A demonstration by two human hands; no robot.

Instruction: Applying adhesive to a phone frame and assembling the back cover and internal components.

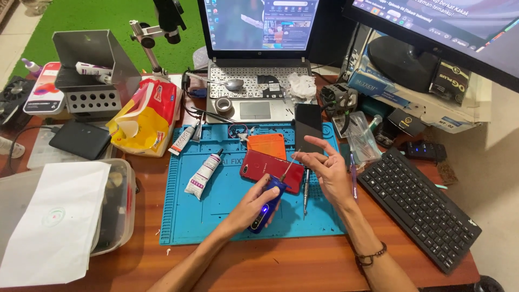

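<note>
My left hand [250, 207] grips a blue electric screwdriver [269, 204] over the blue work mat [194, 216], its thin bit slanting up toward my right hand [327, 168]. My right hand's fingertips pinch the bit's tip, the other fingers spread. Under the bit lies a red phone [259, 165] with its back up. An orange card [267, 145] lies just behind it, and a dark phone screen [308, 125] rests at the mat's far right.
An adhesive tube [203, 174] lies on the mat's left. A laptop [254, 59] stands behind the mat, a black keyboard [419, 208] to the right, a snack bag [145, 116] and a plastic box with paper [54, 221] to the left. Tweezers [306, 189] lie by my right hand.
</note>
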